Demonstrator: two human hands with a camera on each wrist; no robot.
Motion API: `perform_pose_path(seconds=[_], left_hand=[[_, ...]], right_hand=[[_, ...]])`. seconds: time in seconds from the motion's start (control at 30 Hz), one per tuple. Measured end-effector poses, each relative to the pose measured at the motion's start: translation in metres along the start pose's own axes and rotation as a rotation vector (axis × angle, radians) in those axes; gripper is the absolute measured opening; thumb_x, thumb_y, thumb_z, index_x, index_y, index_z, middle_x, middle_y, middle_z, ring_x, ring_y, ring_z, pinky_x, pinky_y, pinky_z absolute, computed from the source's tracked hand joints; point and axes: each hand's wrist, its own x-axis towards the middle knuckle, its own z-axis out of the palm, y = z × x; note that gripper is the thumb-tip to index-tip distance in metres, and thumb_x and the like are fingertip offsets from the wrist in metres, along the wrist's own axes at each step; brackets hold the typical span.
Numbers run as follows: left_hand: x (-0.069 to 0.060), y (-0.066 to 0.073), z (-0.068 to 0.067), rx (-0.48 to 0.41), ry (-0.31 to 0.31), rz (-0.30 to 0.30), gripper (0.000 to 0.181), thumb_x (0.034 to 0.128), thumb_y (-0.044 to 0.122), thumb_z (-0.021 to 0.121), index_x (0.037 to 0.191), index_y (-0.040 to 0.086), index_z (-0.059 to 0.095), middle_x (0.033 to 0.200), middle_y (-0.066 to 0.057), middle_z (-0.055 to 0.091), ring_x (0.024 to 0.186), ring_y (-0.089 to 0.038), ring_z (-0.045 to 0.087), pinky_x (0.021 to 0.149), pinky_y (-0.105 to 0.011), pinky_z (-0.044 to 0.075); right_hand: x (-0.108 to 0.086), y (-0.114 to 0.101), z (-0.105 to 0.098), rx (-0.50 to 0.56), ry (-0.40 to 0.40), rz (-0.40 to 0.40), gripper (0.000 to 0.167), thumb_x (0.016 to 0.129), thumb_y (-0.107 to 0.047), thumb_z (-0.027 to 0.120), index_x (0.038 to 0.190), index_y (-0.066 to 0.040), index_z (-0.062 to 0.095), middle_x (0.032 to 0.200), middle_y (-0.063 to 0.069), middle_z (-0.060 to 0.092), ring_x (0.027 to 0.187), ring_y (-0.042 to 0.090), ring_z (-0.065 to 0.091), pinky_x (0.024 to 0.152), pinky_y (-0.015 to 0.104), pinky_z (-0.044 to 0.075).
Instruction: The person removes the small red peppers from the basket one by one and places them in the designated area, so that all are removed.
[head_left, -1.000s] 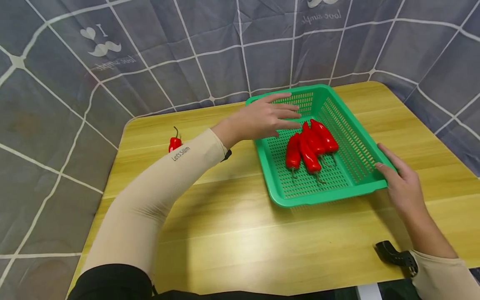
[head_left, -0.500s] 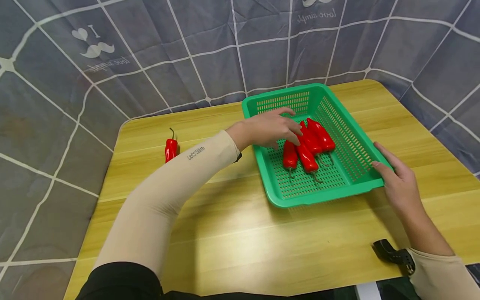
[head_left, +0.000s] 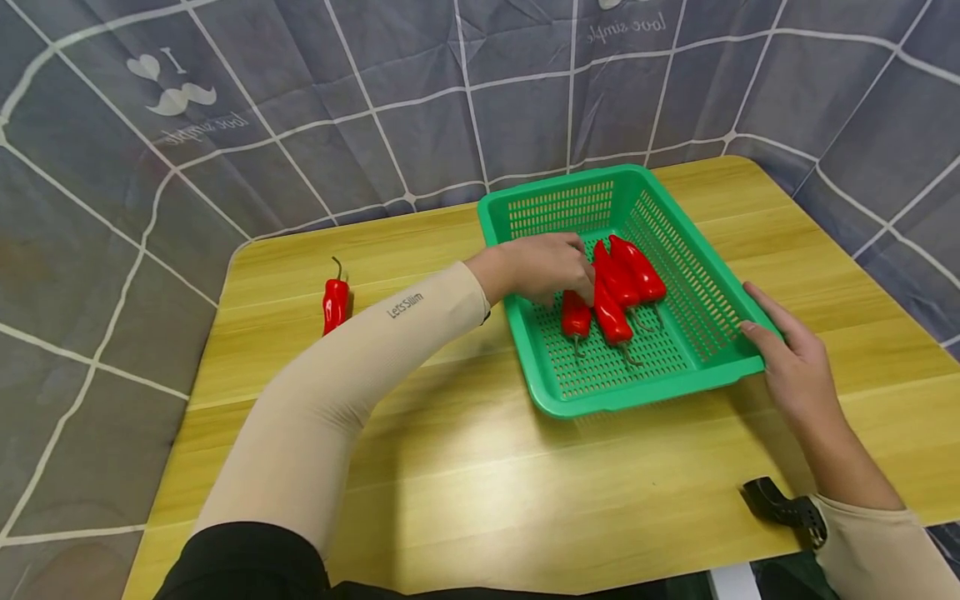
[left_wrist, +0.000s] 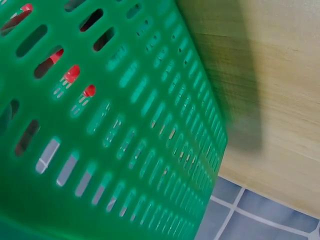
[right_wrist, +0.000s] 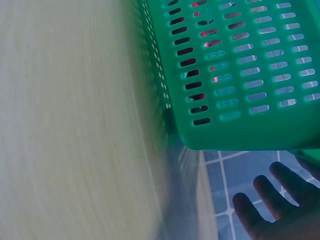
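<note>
A green plastic basket (head_left: 660, 392) holds several red peppers (head_left: 637, 267). The left hand (head_left: 536, 267) reaches over the basket's left side, its fingers curled round the upper end of the leftmost pepper (head_left: 576, 321); its fingertips are partly hidden. At the basket's right corner, the right hand (head_left: 802, 367) grips the rim with the thumb on top. In the right wrist view, fingers of the right hand (right_wrist: 280, 205) extend beyond the basket wall (right_wrist: 250, 132). The left wrist view is filled largely by the slotted basket wall (left_wrist: 75, 200), with bits of red behind the slots.
Another red pepper (head_left: 335, 304) lies on the wooden table (head_left: 465, 492) at the left, partly behind the left sleeve (head_left: 360, 350). A grey curtain with white lines (head_left: 412, 75) hangs behind and beside the table. A black strap (head_left: 783, 508) sits by the right wrist.
The left hand has lowered into the basket, and its spread fingers have curled onto the leftmost pepper. The right hand stays on the rim. The view has shifted slightly.
</note>
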Motion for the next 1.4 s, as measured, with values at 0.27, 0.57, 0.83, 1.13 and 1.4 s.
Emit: perform_pose_path(seconds=[0.27, 0.57, 0.83, 1.13, 1.4], left_hand=[[0.008, -0.003, 0.002, -0.004, 0.004, 0.004, 0.037, 0.0823, 0.007, 0.081, 0.114, 0.025, 0.074, 0.114, 0.011, 0.071, 0.106, -0.009, 0.060, 0.100, -0.037, 0.034], [0.013, -0.005, 0.005, -0.045, -0.015, -0.068, 0.029, 0.0806, 0.002, 0.077, 0.102, 0.020, 0.070, 0.097, 0.007, 0.070, 0.089, -0.014, 0.058, 0.091, -0.033, 0.041], [0.014, -0.005, 0.011, -0.053, -0.022, -0.093, 0.022, 0.0842, -0.002, 0.067, 0.097, 0.016, 0.068, 0.093, 0.004, 0.066, 0.085, -0.016, 0.054, 0.087, -0.034, 0.043], [0.011, -0.003, 0.010, -0.089, -0.058, -0.136, 0.026, 0.0829, 0.002, 0.069, 0.103, 0.018, 0.069, 0.097, 0.005, 0.063, 0.087, -0.018, 0.053, 0.084, -0.032, 0.045], [0.003, 0.001, 0.005, -0.100, -0.048, -0.165, 0.031, 0.0827, 0.010, 0.073, 0.112, 0.017, 0.067, 0.109, 0.005, 0.063, 0.095, -0.017, 0.055, 0.089, -0.029, 0.044]], right_hand=[[0.000, 0.000, 0.001, 0.018, 0.004, -0.015, 0.049, 0.106, -0.022, 0.052, 0.154, -0.020, 0.044, 0.151, -0.006, 0.046, 0.106, -0.004, 0.053, 0.081, 0.007, 0.042], [0.001, 0.000, 0.002, 0.071, 0.003, -0.023, 0.048, 0.105, -0.019, 0.054, 0.152, -0.019, 0.046, 0.147, -0.008, 0.050, 0.103, -0.005, 0.057, 0.079, 0.006, 0.045], [0.000, 0.000, 0.002, 0.067, -0.004, -0.009, 0.049, 0.105, -0.020, 0.053, 0.153, -0.020, 0.045, 0.150, -0.006, 0.047, 0.105, -0.005, 0.055, 0.080, 0.006, 0.044], [-0.001, 0.000, 0.002, 0.023, 0.002, -0.021, 0.048, 0.105, -0.020, 0.052, 0.153, -0.019, 0.045, 0.148, -0.008, 0.048, 0.107, -0.005, 0.054, 0.081, 0.007, 0.043], [0.000, 0.000, 0.002, -0.015, 0.009, -0.024, 0.048, 0.105, -0.022, 0.053, 0.153, -0.020, 0.046, 0.147, -0.011, 0.048, 0.116, -0.003, 0.051, 0.084, 0.006, 0.041]])
